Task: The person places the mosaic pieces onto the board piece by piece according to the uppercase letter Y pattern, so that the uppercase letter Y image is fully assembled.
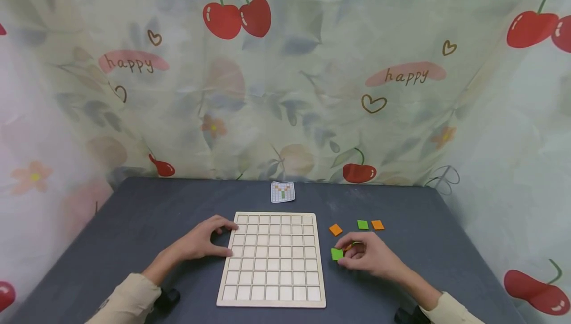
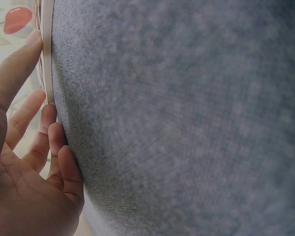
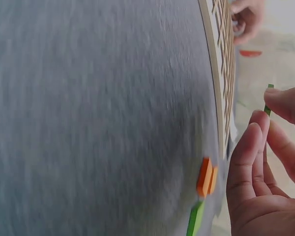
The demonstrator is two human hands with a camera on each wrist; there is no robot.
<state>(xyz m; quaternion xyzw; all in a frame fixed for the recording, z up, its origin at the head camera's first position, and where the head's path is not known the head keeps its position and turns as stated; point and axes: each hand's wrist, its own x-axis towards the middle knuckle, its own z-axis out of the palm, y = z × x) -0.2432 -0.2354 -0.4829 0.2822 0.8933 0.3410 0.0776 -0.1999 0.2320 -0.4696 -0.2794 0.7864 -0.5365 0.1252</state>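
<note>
A pale wooden grid board (image 1: 271,259) lies on the dark table with its squares bare. At its left edge rests my left hand (image 1: 207,237), thumb and forefinger spread along the rim; in the left wrist view its fingertips (image 2: 35,37) touch the board's side (image 2: 47,54). To the right of the board, my right hand (image 1: 368,254) pinches a green square tile (image 1: 336,254) between thumb and fingertips. The right wrist view shows that green tile (image 3: 268,101) edge-on, raised off the table. An orange tile (image 1: 350,247) shows partly behind the right fingers.
Beyond the right hand lie an orange tile (image 1: 335,230), a green tile (image 1: 363,225) and another orange tile (image 1: 377,225). A small card (image 1: 283,192) with a coloured grid pattern sits at the table's far edge. A printed curtain (image 1: 285,91) hangs behind.
</note>
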